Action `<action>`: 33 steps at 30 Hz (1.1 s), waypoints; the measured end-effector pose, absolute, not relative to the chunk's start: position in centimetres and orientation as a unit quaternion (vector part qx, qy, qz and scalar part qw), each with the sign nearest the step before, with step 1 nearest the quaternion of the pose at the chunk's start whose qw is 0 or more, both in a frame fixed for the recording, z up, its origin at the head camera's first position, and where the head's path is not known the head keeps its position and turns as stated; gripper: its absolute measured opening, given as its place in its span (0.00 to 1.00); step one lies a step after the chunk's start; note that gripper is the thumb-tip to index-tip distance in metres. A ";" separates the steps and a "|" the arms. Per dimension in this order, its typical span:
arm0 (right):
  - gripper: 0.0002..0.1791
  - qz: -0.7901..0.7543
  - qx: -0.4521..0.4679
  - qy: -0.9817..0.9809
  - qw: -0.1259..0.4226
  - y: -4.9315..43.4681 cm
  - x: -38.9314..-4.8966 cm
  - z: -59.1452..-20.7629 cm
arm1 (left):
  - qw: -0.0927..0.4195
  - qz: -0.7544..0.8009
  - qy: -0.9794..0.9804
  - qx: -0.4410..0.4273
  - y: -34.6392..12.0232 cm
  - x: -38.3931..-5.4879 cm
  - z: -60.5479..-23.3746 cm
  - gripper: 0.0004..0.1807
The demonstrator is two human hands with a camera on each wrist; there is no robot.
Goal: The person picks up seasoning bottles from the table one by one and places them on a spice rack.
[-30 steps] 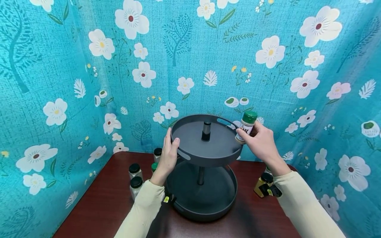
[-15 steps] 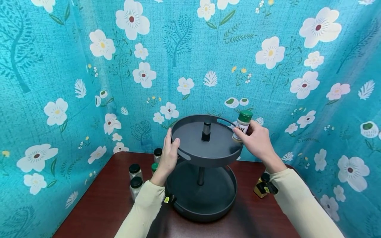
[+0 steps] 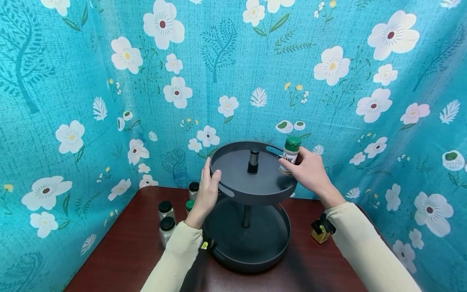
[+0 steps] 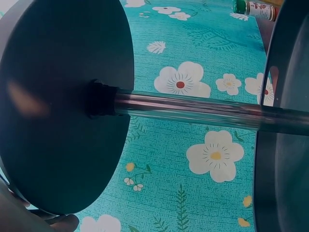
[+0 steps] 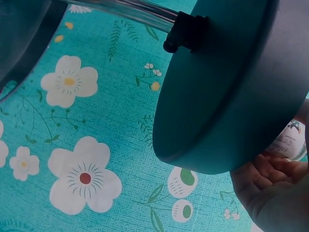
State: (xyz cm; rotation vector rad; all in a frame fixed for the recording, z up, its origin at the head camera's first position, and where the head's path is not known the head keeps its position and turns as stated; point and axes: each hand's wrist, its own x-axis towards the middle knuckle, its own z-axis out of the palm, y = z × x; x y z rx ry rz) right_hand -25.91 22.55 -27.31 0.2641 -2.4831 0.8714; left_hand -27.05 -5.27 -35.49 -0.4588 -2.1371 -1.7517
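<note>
A dark grey two-tier round stand has an upper tray [image 3: 237, 174] and a lower tray [image 3: 251, 243], joined by a metal post [image 3: 246, 216]. My left hand [image 3: 206, 191] rests against the left wall of the upper tray, its fingers pointing up along the rim. At the right inside edge of that tray, my right hand [image 3: 310, 170] grips a seasoning shaker [image 3: 290, 156] with a green cap and printed label, upright between thumb and fingers. In the right wrist view, the tray wall partly hides the shaker [image 5: 288, 140].
Black-capped jars [image 3: 166, 229] and a green-capped bottle [image 3: 189, 205] stand left of the stand on the dark red table [image 3: 120, 243]. A yellow jar [image 3: 320, 236] is partly hidden by the right wrist strap. A blue flowered cloth [image 3: 233, 61] hangs behind and at the sides.
My right hand has carried the shaker left, from over the upper tray's right rim to inside it. The left hand and the stand have stayed put.
</note>
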 end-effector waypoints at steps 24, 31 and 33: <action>0.24 0.300 0.056 -0.939 0.157 19.9 -27.0 -26.8 | 0.173 -0.612 -0.755 -0.164 -5.3 -26.7 -35.3 0.37; 0.24 0.301 0.044 -0.941 0.145 19.7 -27.4 -26.7 | 0.175 -0.612 -0.753 -0.166 -5.3 -26.7 -35.3 0.37; 0.25 0.298 0.042 -0.943 0.143 19.6 -27.4 -26.6 | 0.176 -0.612 -0.753 -0.166 -5.2 -26.7 -35.3 0.37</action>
